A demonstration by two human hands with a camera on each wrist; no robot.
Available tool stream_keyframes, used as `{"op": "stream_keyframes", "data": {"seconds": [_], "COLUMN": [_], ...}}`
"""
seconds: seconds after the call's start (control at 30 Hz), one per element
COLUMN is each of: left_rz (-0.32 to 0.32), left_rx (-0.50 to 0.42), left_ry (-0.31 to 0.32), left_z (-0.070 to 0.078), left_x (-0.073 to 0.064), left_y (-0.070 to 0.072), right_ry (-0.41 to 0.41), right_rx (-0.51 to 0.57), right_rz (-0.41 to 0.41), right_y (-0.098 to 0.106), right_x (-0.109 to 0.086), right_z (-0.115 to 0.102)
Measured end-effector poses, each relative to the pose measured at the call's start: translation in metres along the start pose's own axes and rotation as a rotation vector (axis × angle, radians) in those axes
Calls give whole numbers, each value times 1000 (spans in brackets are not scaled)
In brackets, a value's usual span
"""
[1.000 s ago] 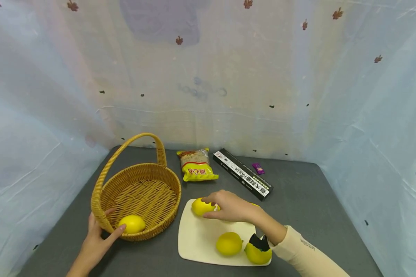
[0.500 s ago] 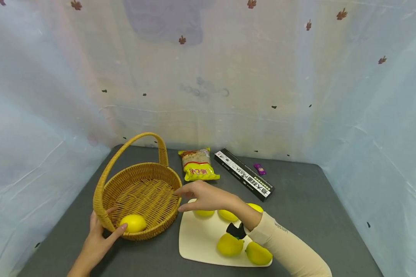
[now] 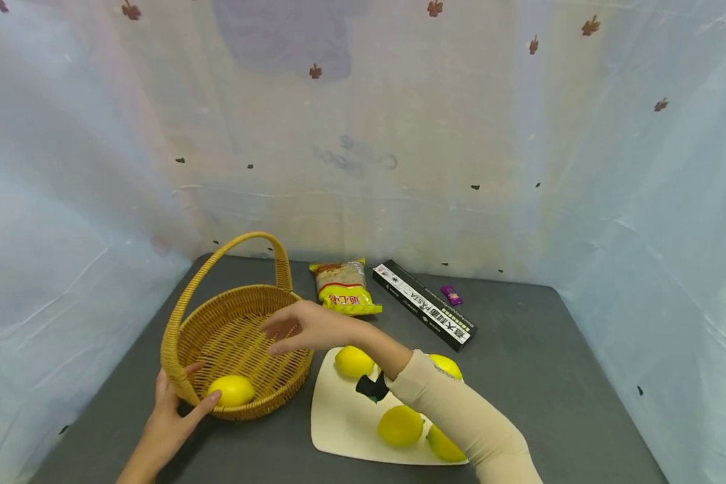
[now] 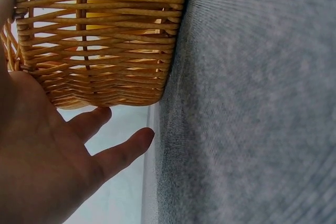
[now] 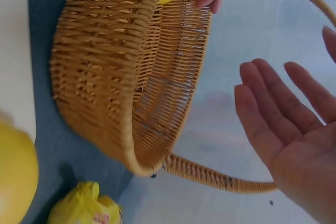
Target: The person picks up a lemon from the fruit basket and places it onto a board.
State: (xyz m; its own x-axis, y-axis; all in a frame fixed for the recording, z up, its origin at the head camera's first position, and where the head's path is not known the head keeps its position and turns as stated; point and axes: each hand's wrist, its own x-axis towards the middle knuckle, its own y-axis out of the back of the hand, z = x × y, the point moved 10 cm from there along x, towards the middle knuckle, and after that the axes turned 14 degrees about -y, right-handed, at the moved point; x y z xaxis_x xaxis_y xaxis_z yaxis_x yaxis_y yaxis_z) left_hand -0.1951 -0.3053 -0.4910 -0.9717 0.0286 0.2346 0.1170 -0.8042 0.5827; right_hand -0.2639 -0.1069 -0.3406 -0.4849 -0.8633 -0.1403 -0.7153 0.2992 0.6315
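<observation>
A round wicker basket [image 3: 242, 299] with a tall arched handle [image 3: 187, 296] stands on the left of the grey table. Inside, near its front rim, lies one yellow lemon [image 3: 232, 391]. My left hand [image 3: 168, 423] holds the basket's near left side, thumb over the rim close to the lemon; in the left wrist view two fingers [image 4: 123, 150] stick out below the weave. Over the basket's right rim hovers my right hand [image 3: 317, 326], fingers loosely bent and nothing in them. Its bare palm [image 5: 310, 166] shows in the right wrist view, beside the basket's opening.
A cream cutting board [image 3: 339, 417] right of the basket bears several lemons [image 3: 400, 425], partly hidden by my right sleeve [image 3: 460, 417]. Behind are a yellow food bag [image 3: 345, 289], a black pasta box [image 3: 423, 304] and a small purple packet [image 3: 451, 295]. Pale curtains surround the table.
My right hand has moved left, from above the lemons on the cutting board to over the basket's right rim, with nothing in it. The left hand, basket and lemon inside stay put.
</observation>
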Motion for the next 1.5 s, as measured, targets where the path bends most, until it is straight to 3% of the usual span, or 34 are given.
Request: {"op": "stream_keyframes", "data": {"seconds": [0.13,0.4,0.57,0.77,1.03,1.5], "left_rz": [-1,-17,-14,-9,-27,-2], "left_rx": [-3,7,3,-13,2,4], "left_ry": [3,27,26,22,40,32], "left_z": [2,1,0,-2,-4,-1], "left_x": [1,0,-2,-2,-1,-4], "left_y": [-1,-1,2,0,-1,0], "right_ry": [11,3,-48,-123,-196,-226], "right_rx": [29,-22,-64,-165,-161,-207], "right_rz": [-23,-75,-96,-52,-49,-18], "right_y": [-7,-28,-37,-40,-47,-61], "right_x": [20,57,79,104,114,130], "right_z": [-1,-8,-12,-1,12,25]}}
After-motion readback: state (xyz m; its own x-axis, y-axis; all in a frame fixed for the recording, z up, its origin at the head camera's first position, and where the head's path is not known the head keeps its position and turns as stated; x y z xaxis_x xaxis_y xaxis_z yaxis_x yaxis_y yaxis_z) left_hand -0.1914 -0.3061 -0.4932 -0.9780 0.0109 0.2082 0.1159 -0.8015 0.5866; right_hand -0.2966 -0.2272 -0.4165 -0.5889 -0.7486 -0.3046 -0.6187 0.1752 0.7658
